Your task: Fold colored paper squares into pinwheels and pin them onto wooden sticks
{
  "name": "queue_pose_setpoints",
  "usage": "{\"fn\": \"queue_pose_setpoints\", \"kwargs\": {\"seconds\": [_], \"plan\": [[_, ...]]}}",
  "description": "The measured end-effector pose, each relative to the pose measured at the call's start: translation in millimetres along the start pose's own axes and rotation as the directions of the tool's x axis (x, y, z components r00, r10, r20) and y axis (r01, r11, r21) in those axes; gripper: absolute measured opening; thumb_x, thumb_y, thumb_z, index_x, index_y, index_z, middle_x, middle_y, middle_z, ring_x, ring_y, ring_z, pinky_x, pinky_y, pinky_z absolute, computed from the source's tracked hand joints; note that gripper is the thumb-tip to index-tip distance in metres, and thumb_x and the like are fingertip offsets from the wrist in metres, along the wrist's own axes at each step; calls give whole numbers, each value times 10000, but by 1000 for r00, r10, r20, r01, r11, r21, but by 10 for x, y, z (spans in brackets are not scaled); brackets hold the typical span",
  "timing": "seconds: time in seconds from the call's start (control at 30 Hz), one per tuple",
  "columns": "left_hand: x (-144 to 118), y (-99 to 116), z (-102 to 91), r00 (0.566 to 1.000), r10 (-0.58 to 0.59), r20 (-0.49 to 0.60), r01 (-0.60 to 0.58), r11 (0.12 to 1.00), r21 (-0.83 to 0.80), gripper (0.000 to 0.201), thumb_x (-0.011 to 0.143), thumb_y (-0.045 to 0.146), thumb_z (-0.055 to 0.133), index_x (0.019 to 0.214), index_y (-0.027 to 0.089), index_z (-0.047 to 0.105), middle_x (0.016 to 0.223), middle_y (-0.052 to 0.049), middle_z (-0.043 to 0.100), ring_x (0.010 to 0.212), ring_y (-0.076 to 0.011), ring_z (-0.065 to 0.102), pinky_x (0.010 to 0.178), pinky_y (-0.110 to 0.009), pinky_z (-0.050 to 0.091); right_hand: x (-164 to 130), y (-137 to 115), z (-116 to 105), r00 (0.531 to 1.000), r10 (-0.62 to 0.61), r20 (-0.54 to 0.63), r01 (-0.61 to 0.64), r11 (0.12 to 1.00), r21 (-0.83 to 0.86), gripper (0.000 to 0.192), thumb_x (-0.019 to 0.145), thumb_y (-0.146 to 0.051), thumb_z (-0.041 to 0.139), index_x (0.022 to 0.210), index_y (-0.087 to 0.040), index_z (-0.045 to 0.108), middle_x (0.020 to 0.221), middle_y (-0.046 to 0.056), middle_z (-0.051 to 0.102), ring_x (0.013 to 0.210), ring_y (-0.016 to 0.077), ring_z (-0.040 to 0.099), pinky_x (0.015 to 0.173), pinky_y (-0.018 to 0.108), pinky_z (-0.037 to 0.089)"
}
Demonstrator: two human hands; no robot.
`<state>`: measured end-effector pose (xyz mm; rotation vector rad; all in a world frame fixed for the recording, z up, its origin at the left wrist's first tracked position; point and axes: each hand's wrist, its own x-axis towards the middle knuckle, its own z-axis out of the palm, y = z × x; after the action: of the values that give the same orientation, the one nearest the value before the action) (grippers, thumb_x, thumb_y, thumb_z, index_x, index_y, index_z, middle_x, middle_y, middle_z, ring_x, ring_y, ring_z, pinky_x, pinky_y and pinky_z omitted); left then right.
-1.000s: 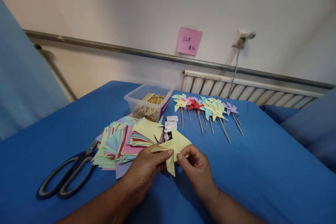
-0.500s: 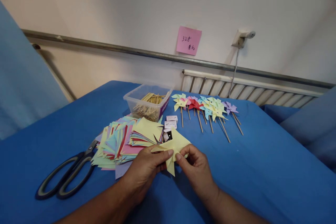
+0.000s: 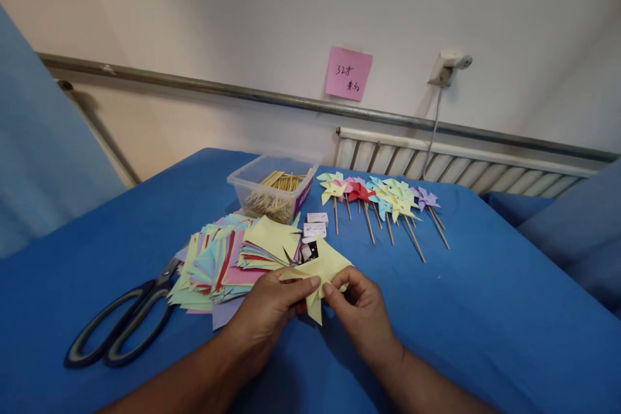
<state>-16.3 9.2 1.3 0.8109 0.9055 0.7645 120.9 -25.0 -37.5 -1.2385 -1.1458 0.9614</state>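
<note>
A pale yellow paper pinwheel (image 3: pixel 324 265) without a stick is held between both hands above the blue cloth. My left hand (image 3: pixel 276 301) pinches it from the left, thumb on top near the centre. From the right, my right hand (image 3: pixel 361 307) pinches a folded blade, its thumb close to the left thumb. Fingers beneath the paper are partly hidden. Just beyond the left hand lies a spread stack of coloured paper squares (image 3: pixel 233 259). Behind the pinwheel are small white boxes (image 3: pixel 315 229) and an open box with dark contents (image 3: pixel 309 250), partly covered.
Large dark-handled scissors (image 3: pixel 130 320) lie at the left, blades by the paper. A clear plastic tub (image 3: pixel 237 181) of thin wooden sticks (image 3: pixel 281 189) stands behind the stack. Several finished pinwheels on sticks (image 3: pixel 388 197) lie at the back right, near a radiator (image 3: pixel 417 158).
Almost nothing differs. Both hands keep their pinch on the yellow pinwheel, and the right thumb has shifted very slightly to the left.
</note>
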Motion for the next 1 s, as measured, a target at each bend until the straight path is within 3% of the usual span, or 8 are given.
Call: {"fn": "queue_pose_setpoints", "kwargs": {"seconds": [0.23, 0.4, 0.7, 0.87, 0.97, 1.0], "plan": [[-14, 11, 16, 1000, 3, -10, -3, 1000, 2, 219, 615, 290, 751, 735, 126, 671, 725, -61, 685, 714, -191, 612, 753, -324, 462, -5, 7, 2, 1000, -7, -18, 7, 1000, 8, 173, 735, -253, 617, 624, -176, 508, 546, -58, 436, 516, 85, 366, 471, 191, 299], [1, -1, 6, 998, 43, -53, -39, 996, 76, 261, 592, 336, 749, 687, 110, 659, 639, -58, 663, 634, -190, 606, 635, -296, 456, -1, 12, 4, 1000, 9, 1, -9, 1000, 3, 185, 729, -279, 623, 622, -177, 510, 547, -54, 444, 516, 90, 376, 476, 198, 311], [6, -3, 10, 998, 47, -44, -43, 996, 84, 221, 614, 323, 734, 651, 129, 635, 568, 1, 607, 544, -128, 533, 540, -236, 393, -14, -7, 10, 1000, -3, -9, 3, 1000, -22, 184, 742, -272, 613, 631, -178, 500, 559, -56, 438, 525, 91, 378, 499, 206, 318], [30, -36, -17, 998, 45, -41, -40, 994, 100, 222, 636, 307, 715, 732, 115, 657, 631, -26, 639, 592, -155, 573, 569, -256, 417, -28, -13, 8, 1000, 9, 10, -9, 1000, -7, 198, 734, -280, 634, 618, -180, 510, 556, -54, 460, 530, 98, 417, 515, 217, 351], [35, -9, -33, 995, 69, -70, -59, 988, 140, 236, 647, 298, 698, 800, 121, 661, 652, -31, 653, 605, -176, 597, 577, -272, 435, -32, -68, -17, 1000, 14, -3, -14, 991, 135, 126, 759, -279, 626, 832, -198, 562, 756, -6, 590, 691, 141, 539, 635, 261, 435], [34, 13, -37, 995, 76, -67, -65, 986, 151, 236, 655, 295, 689, 817, 126, 663, 663, -33, 662, 612, -181, 605, 583, -276, 441, -21, -83, -31, 999, 16, -33, -10, 980, 196, 213, 763, -283, 628, 949, -215, 550, 889, 18, 611, 781, 158, 562, 694, 286, 451]]}}
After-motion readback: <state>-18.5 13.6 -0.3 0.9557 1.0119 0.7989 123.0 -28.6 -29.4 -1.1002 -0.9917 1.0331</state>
